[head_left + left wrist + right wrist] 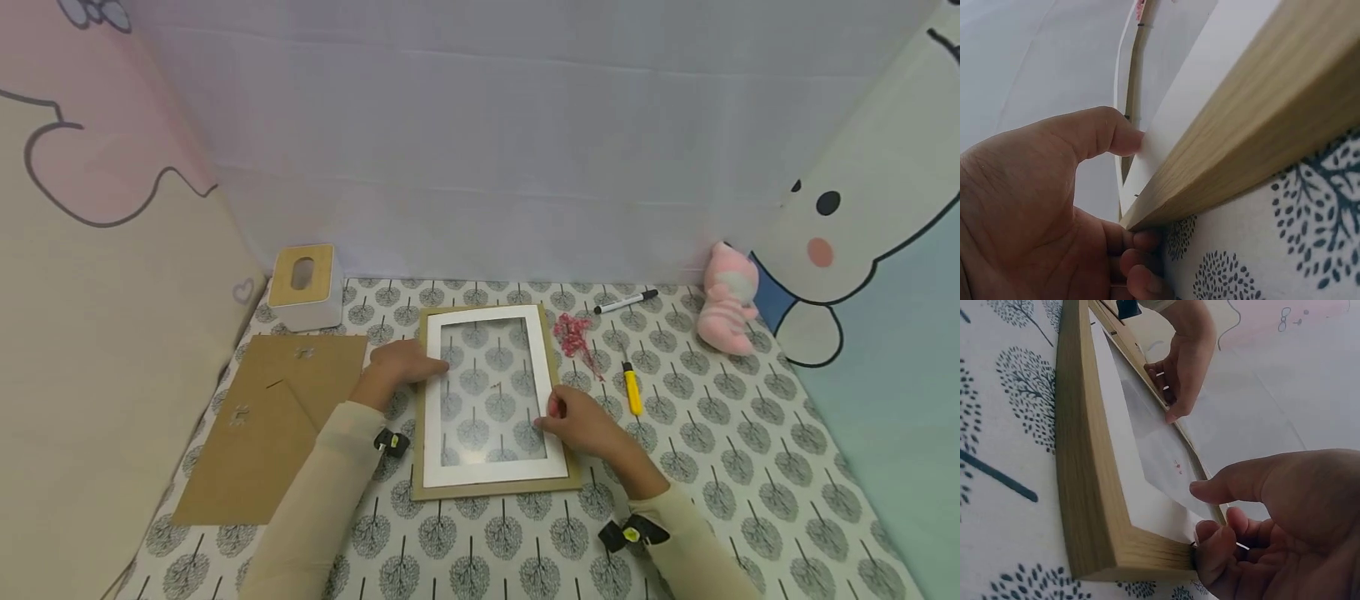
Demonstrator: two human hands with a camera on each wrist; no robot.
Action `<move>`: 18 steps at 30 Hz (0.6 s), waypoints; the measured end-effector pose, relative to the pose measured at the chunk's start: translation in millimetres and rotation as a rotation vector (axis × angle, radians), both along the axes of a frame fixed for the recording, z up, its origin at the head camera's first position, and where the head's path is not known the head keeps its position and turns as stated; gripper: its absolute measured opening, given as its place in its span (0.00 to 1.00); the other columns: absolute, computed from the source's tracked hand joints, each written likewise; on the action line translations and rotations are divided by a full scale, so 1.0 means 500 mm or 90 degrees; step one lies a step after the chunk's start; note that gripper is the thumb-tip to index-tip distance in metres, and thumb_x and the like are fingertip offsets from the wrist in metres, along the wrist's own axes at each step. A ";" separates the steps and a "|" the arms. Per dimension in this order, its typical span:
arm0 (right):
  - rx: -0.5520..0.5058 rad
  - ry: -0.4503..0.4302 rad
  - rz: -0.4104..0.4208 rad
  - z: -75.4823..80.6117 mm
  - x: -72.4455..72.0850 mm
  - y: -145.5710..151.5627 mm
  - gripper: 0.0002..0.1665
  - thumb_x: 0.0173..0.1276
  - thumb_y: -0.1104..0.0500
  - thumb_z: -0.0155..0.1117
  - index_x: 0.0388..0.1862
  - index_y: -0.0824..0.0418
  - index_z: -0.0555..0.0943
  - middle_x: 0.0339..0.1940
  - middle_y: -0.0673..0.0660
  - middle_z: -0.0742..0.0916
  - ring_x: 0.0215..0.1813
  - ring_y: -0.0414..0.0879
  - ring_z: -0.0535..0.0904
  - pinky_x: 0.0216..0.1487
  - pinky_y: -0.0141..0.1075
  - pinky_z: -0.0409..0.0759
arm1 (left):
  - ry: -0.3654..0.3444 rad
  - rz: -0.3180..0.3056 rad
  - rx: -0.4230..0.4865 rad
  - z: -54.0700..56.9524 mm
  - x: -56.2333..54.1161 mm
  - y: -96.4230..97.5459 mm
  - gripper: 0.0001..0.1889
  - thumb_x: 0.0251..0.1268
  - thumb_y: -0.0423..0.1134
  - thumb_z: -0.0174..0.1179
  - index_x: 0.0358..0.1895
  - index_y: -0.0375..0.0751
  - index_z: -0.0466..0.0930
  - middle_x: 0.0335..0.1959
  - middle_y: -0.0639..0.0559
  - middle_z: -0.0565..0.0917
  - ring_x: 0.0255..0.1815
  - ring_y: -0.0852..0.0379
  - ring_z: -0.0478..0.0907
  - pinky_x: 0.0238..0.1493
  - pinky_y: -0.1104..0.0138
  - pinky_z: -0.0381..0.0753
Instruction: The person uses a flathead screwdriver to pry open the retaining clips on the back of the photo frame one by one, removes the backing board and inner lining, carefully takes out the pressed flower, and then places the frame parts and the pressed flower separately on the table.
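A light wooden picture frame (pixel 573 485) lies on the patterned cloth, with a white mat (pixel 491 473) inside its border. Through the mat's opening a clear pane (pixel 468 433) shows the tree print below, with tiny reddish bits (pixel 1178 467) on it. My left hand (pixel 405 362) grips the left side of the frame, its thumb (pixel 1124 137) on the mat and its fingers curled beside the outer edge. At the right side my right hand (pixel 588 423) holds the border near a corner. Its thumb (pixel 1210 489) reaches over the pane, while the curled fingertips (pixel 1215 540) touch the edge.
A brown backing board (pixel 255 417) with a stand flap lies to the left. Behind it stands a tissue box (pixel 311 312). To the right are pink dried flowers (pixel 573 333), a black-and-white marker (pixel 626 302), a yellow-handled tool (pixel 632 390) and a pink plush toy (pixel 726 304).
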State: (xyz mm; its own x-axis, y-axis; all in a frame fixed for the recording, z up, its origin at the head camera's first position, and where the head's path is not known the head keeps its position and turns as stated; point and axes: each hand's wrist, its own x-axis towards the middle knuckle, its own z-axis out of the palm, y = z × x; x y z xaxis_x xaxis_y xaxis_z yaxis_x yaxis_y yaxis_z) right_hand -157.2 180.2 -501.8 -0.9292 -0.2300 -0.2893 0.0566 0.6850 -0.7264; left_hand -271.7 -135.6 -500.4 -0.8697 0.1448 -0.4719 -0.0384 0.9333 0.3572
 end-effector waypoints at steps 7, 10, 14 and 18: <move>0.025 0.018 0.054 0.004 -0.010 -0.039 0.11 0.74 0.60 0.68 0.50 0.64 0.86 0.28 0.52 0.80 0.28 0.43 0.71 0.28 0.34 0.70 | -0.011 -0.001 0.034 0.005 0.000 -0.016 0.24 0.63 0.63 0.60 0.42 0.45 0.82 0.32 0.47 0.87 0.32 0.52 0.84 0.38 0.59 0.79; 0.050 0.053 0.112 0.005 -0.027 -0.063 0.24 0.77 0.60 0.65 0.70 0.63 0.81 0.23 0.50 0.79 0.24 0.40 0.67 0.26 0.31 0.67 | -0.007 -0.007 0.037 0.006 0.000 -0.015 0.24 0.63 0.63 0.60 0.44 0.45 0.81 0.33 0.47 0.87 0.32 0.52 0.83 0.38 0.60 0.77; 0.108 0.070 0.163 0.009 -0.051 -0.087 0.32 0.78 0.58 0.65 0.78 0.59 0.73 0.19 0.51 0.77 0.20 0.40 0.63 0.23 0.32 0.63 | -0.001 -0.011 0.045 0.004 0.003 -0.010 0.23 0.63 0.62 0.59 0.46 0.46 0.80 0.34 0.47 0.86 0.32 0.52 0.82 0.38 0.60 0.76; 0.170 0.062 0.190 0.015 -0.059 -0.103 0.33 0.77 0.57 0.65 0.79 0.55 0.72 0.37 0.62 0.86 0.23 0.44 0.67 0.27 0.36 0.67 | 0.004 -0.011 0.045 0.003 0.008 -0.010 0.24 0.62 0.62 0.60 0.47 0.45 0.79 0.34 0.47 0.87 0.32 0.52 0.82 0.38 0.59 0.77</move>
State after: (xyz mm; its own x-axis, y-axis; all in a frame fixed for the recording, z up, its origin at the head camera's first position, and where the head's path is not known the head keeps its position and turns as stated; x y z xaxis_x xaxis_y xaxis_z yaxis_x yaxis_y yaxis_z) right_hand -186.6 128.6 -494.5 -0.8591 -0.4220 -0.2896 -0.2331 0.8264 -0.5125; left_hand -267.7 -140.8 -499.1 -0.8696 0.1928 -0.4545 -0.0203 0.9059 0.4230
